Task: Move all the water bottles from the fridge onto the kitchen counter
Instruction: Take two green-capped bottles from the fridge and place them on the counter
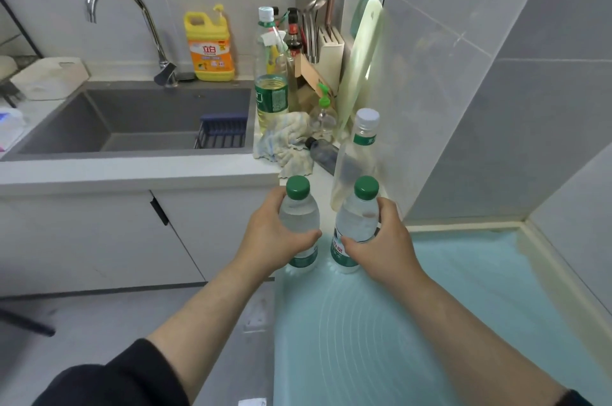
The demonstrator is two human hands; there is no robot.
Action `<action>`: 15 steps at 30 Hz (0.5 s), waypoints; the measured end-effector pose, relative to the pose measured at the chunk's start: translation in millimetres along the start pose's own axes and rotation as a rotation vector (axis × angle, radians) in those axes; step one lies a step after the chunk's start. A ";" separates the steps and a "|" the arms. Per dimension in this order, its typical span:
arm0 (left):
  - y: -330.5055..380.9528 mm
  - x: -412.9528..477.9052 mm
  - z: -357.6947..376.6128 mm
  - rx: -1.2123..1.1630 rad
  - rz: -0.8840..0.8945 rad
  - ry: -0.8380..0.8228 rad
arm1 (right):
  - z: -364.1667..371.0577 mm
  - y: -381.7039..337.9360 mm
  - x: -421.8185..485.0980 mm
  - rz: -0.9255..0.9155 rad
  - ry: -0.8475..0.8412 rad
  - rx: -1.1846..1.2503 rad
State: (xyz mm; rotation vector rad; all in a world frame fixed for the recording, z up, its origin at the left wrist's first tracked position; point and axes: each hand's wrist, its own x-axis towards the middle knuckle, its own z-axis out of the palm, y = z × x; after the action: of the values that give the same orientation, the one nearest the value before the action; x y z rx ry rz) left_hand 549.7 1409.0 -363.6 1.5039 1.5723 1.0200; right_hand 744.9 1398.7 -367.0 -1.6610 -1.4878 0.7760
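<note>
Water bottles are in both hands, one each, upright, at the near end of the table where the pale blue mat [447, 323] begins. The left bottle [299, 223], green-capped, is wrapped by the left hand [268, 240], its fingers closed round the body with the thumb across the front; its base looks to be touching the mat's left corner, right at the table's front edge. Just beside it, not touching, the right bottle [356, 226] is gripped the same way by the right hand [384, 240], fingers curled behind and thumb on the label, its base on or just above the mat.

This looks like the set-down step for this pair. The next move, as I judge it, calls for settling both bases flat, loosening the fingers and drawing the hands back without nudging either bottle. How many bottles are left in the fridge cannot be told; the fridge is not in view.

On room: to the left the table drops away to the floor, so the left bottle has little margin and would be safer shifted right. Behind the pair stand a tall white-capped bottle [357, 154], a crumpled cloth [284, 140] and a dark bottle lying on its side [323, 152], so the far end is crowded. To the right the mat is open as far as the tiled wall [496, 107].
</note>
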 end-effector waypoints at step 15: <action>96.2 -18.1 -97.6 -0.004 0.227 0.005 | -65.0 -127.8 -22.8 -0.230 0.136 -0.026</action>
State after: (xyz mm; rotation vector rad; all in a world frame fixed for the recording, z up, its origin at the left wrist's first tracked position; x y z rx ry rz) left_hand 503.6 1385.5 -235.4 1.7063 1.4244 1.1516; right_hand 729.0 1371.0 -225.4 -1.4964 -1.5635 0.5108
